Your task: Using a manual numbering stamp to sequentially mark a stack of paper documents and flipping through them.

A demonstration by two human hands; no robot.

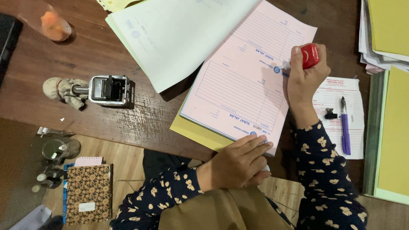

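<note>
My right hand (304,81) grips a red stamp (309,56) and presses it down near the right edge of a pink printed form (245,81) on the wooden desk. My left hand (240,162) lies flat on the near corner of that pink form, fingers together, holding the pad down. A white sheet (170,34) of the same pad is folded back to the upper left. Yellow paper (196,132) shows under the pad's near edge.
A metal numbering stamp (108,90) with a cloth-wrapped handle lies at the left. A purple pen (345,125) and a black clip (330,113) rest on a slip at the right. Yellow folders (394,127) are stacked far right; a patterned notebook (88,194) sits lower left.
</note>
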